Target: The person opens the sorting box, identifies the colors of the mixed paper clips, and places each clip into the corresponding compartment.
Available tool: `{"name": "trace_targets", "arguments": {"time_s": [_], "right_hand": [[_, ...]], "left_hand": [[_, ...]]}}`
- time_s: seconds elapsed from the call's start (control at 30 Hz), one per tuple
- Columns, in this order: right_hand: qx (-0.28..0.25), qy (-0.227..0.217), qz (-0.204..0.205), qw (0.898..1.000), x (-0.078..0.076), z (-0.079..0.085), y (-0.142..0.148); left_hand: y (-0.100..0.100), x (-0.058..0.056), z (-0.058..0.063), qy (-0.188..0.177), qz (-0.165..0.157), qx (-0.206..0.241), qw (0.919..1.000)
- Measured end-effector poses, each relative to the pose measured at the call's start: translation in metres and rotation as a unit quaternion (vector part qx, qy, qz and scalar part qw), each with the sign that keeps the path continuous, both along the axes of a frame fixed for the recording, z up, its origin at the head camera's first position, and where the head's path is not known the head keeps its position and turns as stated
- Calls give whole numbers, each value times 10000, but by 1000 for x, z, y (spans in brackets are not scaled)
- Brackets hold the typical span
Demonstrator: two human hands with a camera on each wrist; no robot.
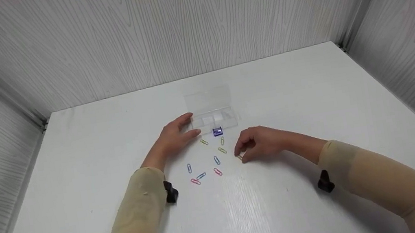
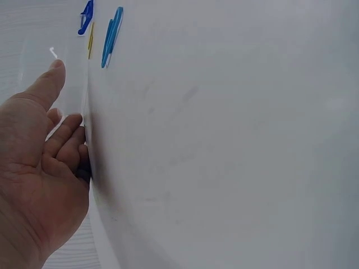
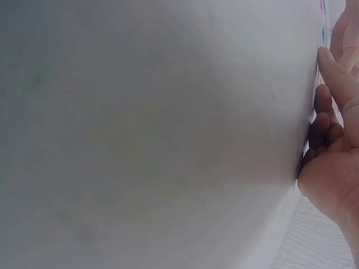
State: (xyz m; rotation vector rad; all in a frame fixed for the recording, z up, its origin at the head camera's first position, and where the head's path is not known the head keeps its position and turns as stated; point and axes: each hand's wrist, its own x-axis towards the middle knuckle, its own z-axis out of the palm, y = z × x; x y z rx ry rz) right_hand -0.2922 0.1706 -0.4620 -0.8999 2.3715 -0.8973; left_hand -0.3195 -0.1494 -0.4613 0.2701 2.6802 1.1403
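Note:
A clear plastic compartment box (image 1: 214, 121) stands with its transparent lid (image 1: 208, 99) folded back and a purple-blue latch (image 1: 217, 132) at its front. My left hand (image 1: 175, 137) holds the box's left end, thumb at the front and fingers at the back. To the right of the scattered clips, my right hand (image 1: 258, 142) has thumb and index fingertips on a yellow paper clip (image 1: 240, 157) at the table surface. In the right wrist view the fingers hide that clip. The left wrist view shows the left thumb (image 2: 47, 84) against the clear plastic.
Yellow paper clips (image 1: 222, 150) lie just in front of the box. Nearer to me are several blue paper clips (image 1: 217, 160) and two pink ones, one pink clip (image 1: 218, 171) being farther right. The white table (image 1: 297, 218) meets wood-grain panels (image 1: 161, 28) at the back and sides.

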Motion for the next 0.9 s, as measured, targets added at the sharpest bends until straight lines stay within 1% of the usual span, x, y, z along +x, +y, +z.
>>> {"name": "trace_targets", "arguments": {"time_s": [0.27,0.63,0.9], "right_hand": [[6,-108,-143,9998,5,3,0],[10,-89,-211,9997,4,4,-1],[-147,31,-63,9999,1,2,0]], "left_hand": [[1,-2,-1,-36,-16,78,10000],[-1,-2,-1,-6,-65,49,10000],[-2,-3,-2,2,-59,42,10000]]}}
